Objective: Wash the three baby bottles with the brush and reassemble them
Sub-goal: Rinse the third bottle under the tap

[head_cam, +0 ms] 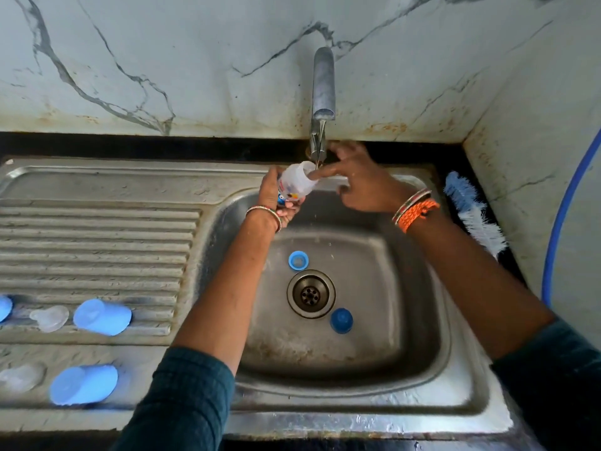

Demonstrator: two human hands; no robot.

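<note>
We see a clear bottle [294, 182] with a coloured print near its base, tilted with its open mouth up under the tap [323, 83]. Our left hand [276, 198] grips it round the lower part, fingers curled. Our right hand [354, 180] is loose, with a straight finger reaching into the bottle's mouth; it holds nothing. A thin stream of water runs from the tap to the rim.

Both hands hang over the back edge of the sink [439, 320], close under the tap, with the wall just behind. The basin below them is mostly open room.

In the basin, below our hands, a blue ring [298, 261] lies just beyond the drain [311, 293] and a blue cap [341, 320] just nearer us. The brush [473, 216] lies on the surface right of our right hand. Left of our left arm, on the drainboard [97, 242], lie two blue covers [102, 317] [83, 384] and two clear teats [49, 318] [21, 377].
</note>
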